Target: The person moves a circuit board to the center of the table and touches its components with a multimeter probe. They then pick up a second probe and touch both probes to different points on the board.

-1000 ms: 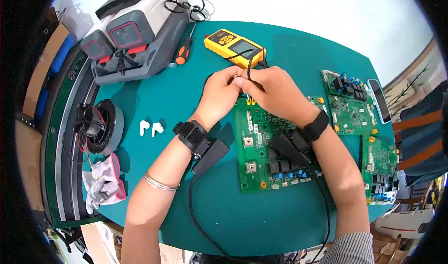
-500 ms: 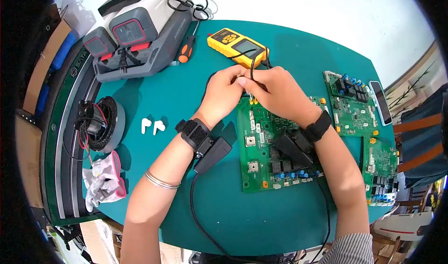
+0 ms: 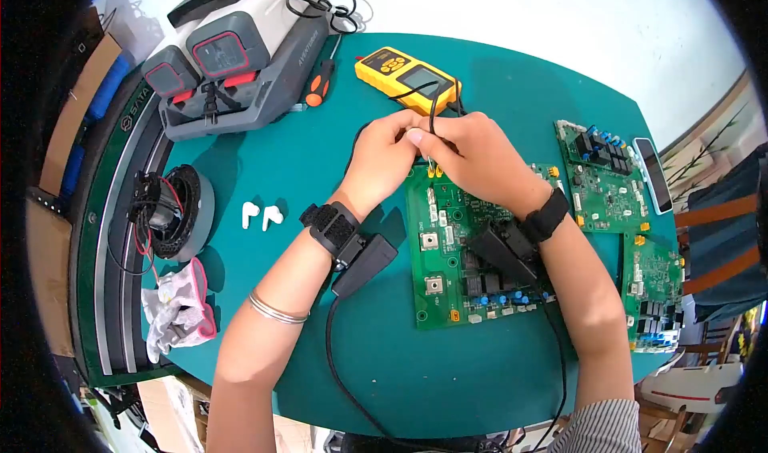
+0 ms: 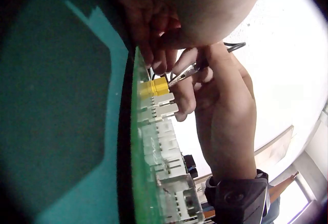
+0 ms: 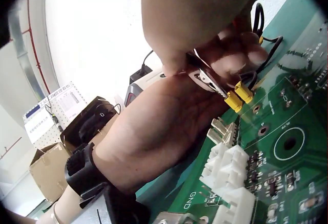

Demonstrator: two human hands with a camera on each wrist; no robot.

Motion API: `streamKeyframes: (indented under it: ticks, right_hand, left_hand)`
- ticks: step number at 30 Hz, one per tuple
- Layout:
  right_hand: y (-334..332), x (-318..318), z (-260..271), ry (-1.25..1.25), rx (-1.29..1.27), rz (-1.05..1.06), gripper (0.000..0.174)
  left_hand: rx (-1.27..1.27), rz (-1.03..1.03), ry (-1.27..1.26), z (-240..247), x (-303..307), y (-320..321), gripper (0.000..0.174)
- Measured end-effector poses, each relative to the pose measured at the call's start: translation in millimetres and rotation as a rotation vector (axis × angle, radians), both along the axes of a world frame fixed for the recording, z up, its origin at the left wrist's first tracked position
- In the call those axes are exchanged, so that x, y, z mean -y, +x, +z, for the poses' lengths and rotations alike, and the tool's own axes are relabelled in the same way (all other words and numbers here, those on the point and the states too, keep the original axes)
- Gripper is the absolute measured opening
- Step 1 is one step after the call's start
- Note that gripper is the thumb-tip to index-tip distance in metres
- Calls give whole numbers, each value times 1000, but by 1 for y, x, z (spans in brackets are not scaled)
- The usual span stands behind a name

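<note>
My right hand (image 3: 481, 158) pinches a metal alligator clip (image 5: 208, 79) on a black lead. The clip's jaws meet a yellow connector (image 5: 233, 101) at the upper left corner of the large green circuit board (image 3: 428, 305); a second yellow connector (image 5: 244, 92) is beside it. My left hand (image 3: 382, 158) meets the right one above the board edge, fingers curled in; what its fingertips hold is hidden. Just beyond both hands lies the yellow meter (image 3: 407, 82), black leads running from it.
Two more green boards (image 3: 606, 193) (image 3: 652, 285) and a phone (image 3: 653, 175) lie at the right. On the left are white earbuds (image 3: 262, 216), a round motor part (image 3: 178, 213) and gloves (image 3: 181, 310). An orange screwdriver (image 3: 320, 85) lies beside a grey-white machine (image 3: 240, 57).
Compared with a second ago, the whole head view has shifted slightly. Both hands stay together at the yellow connectors, with hardly any movement.
</note>
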State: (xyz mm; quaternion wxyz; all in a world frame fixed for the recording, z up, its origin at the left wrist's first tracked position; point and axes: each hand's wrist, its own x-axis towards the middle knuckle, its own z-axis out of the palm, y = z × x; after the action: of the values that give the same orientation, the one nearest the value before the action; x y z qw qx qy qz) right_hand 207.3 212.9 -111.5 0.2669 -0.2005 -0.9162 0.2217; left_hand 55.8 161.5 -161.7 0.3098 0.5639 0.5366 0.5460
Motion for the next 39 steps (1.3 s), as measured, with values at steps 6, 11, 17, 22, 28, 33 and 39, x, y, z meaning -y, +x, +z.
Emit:
streamKeyframes:
  ticks: [6, 11, 17, 22, 28, 33, 39]
  right_hand:
    - [0, 0, -2, -7, 9, -1, 33]
    - [0, -1, -2, 33, 17, 1, 33]
    - [0, -2, -2, 39, 31, 3, 34]
    - [0, -2, -2, 97, 10, -3, 32]
    - [-1, -3, -4, 57, -10, 19, 28]
    - [-1, -3, -5, 26, -11, 16, 29]
    - [0, -4, -5, -41, 0, 26, 30]
  left_hand:
    - [11, -10, 5, 0, 1, 0, 13]
    - [21, 2, -7, 0, 0, 1, 15]
    - [65, -32, -3, -2, 0, 0, 16]
    - [19, 5, 6, -3, -2, -1, 15]
    - [25, 2, -4, -3, -1, 0, 13]
    - [17, 4, -11, -1, -1, 0, 13]
    - [53, -27, -31, 0, 0, 0, 13]
